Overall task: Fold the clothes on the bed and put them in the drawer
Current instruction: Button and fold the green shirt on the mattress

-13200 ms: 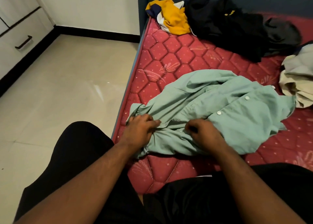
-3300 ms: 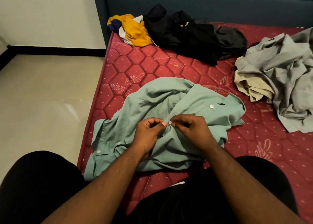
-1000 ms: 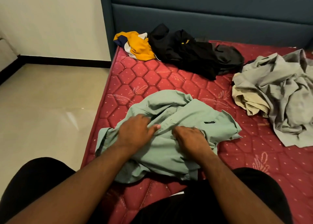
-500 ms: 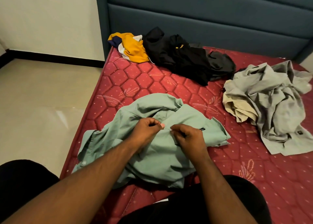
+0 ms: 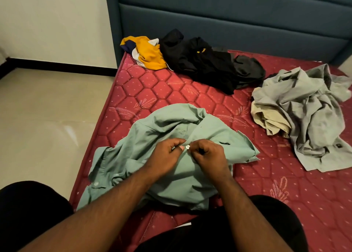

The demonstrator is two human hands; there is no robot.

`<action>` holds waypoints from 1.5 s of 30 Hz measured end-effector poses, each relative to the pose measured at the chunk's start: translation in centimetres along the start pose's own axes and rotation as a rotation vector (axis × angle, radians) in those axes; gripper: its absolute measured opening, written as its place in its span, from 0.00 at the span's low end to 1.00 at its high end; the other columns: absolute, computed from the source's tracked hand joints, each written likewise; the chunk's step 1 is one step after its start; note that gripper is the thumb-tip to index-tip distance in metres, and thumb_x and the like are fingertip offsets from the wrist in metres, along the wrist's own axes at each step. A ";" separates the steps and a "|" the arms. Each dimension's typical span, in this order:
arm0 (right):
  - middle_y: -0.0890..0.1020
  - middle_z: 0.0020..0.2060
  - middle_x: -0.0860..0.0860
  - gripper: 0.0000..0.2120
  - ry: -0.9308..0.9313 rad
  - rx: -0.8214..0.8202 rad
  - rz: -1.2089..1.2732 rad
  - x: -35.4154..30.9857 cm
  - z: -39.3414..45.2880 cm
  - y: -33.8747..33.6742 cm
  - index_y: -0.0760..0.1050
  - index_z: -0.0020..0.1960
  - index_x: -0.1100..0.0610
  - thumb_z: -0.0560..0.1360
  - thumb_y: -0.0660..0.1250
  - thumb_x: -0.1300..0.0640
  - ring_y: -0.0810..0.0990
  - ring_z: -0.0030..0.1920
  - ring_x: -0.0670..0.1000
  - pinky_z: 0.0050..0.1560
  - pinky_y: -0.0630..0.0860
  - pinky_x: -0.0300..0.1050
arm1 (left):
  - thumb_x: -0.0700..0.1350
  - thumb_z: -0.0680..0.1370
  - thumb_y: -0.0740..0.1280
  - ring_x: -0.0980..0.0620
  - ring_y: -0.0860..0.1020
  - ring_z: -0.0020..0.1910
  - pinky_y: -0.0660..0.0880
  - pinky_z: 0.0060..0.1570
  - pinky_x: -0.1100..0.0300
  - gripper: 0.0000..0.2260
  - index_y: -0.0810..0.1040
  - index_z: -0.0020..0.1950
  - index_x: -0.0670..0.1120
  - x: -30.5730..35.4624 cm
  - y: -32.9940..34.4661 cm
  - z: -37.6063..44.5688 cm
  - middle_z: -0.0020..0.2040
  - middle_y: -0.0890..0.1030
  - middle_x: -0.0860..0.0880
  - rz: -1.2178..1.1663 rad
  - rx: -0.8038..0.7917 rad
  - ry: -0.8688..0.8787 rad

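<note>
A red quilted mattress [image 5: 152, 91] lies before a blue headboard [image 5: 228, 23]. Near its front edge, the left hand [image 5: 165, 156] and right hand [image 5: 209, 154] pinch the green shirt [image 5: 171, 128] together at a white button [image 5: 187, 147]. Farther back lie yellow clothes [image 5: 148, 53], black clothes [image 5: 202, 63] and, at right, a grey pile [image 5: 308, 114].

My left hand [image 5: 167, 156] and right hand [image 5: 208, 154] meet fingertip to fingertip — both pinching, forearms angled inward.

Clothes on mattress [image 5: 152, 87]: one green shirt [image 5: 171, 175], one yellow garment [image 5: 150, 53], black pile [image 5: 202, 63], grey-beige pile [image 5: 308, 107].
</note>
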State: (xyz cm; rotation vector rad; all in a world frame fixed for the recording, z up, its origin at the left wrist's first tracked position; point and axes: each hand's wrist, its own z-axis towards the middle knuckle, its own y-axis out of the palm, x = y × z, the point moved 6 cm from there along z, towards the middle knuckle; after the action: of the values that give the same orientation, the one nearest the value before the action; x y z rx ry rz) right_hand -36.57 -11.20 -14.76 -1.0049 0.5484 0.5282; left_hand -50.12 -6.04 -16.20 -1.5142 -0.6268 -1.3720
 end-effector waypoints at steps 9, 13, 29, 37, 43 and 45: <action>0.79 0.34 0.48 0.06 -0.114 -0.020 -0.121 -0.8 -0.4 0.9 0.76 0.38 0.57 0.72 0.64 0.57 0.77 0.36 0.48 0.36 0.75 0.48 | 0.38 0.74 0.73 0.64 0.79 0.34 0.74 0.39 0.69 0.05 0.86 0.49 0.43 -0.9 -0.8 0.3 0.35 0.83 0.56 0.044 -0.011 -0.081; 0.80 0.36 0.49 0.05 -0.172 -0.047 -0.131 -1.2 -0.5 1.2 0.78 0.40 0.57 0.73 0.65 0.59 0.78 0.38 0.49 0.37 0.76 0.47 | 0.35 0.72 0.74 0.56 0.78 0.35 0.75 0.37 0.66 0.05 0.84 0.47 0.37 -1.4 -0.7 0.1 0.36 0.83 0.47 -0.250 -0.118 -0.224; 0.81 0.34 0.50 0.04 -0.036 -0.293 -0.053 0.9 0.1 2.8 0.81 0.35 0.59 0.64 0.74 0.59 0.78 0.37 0.46 0.39 0.73 0.36 | 0.55 0.72 0.64 0.54 0.79 0.32 0.76 0.32 0.56 0.15 0.86 0.42 0.48 -2.1 -1.4 -1.2 0.33 0.83 0.51 0.469 -0.018 0.325; 0.78 0.32 0.49 0.04 -0.069 -0.246 -0.076 0.2 0.0 2.6 0.80 0.33 0.59 0.65 0.74 0.63 0.76 0.35 0.45 0.36 0.72 0.39 | 0.50 0.75 0.66 0.53 0.76 0.27 0.72 0.25 0.57 0.12 0.82 0.35 0.46 -0.9 -1.2 -2.8 0.28 0.78 0.51 0.621 0.271 0.603; 0.80 0.33 0.51 0.02 -0.094 -0.267 -0.048 0.3 -0.3 2.3 0.81 0.35 0.60 0.66 0.73 0.62 0.78 0.35 0.47 0.38 0.74 0.42 | 0.50 0.78 0.67 0.51 0.75 0.25 0.72 0.24 0.58 0.12 0.82 0.37 0.47 -0.4 -0.9 -2.8 0.27 0.76 0.51 0.806 0.274 0.849; 0.81 0.34 0.51 0.02 -0.099 -0.255 -0.017 0.1 -0.3 2.2 0.81 0.36 0.60 0.66 0.73 0.61 0.79 0.36 0.47 0.38 0.75 0.42 | 0.49 0.78 0.67 0.51 0.75 0.25 0.71 0.23 0.58 0.10 0.84 0.40 0.47 -0.1 -1.1 -3.0 0.27 0.76 0.51 0.777 0.287 0.868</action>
State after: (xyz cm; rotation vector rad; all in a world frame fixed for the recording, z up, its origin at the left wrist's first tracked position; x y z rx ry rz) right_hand -37.96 -10.50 -16.37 -1.2171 0.3901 0.6404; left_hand -52.45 -8.24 -16.26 -0.6707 0.2918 -1.0916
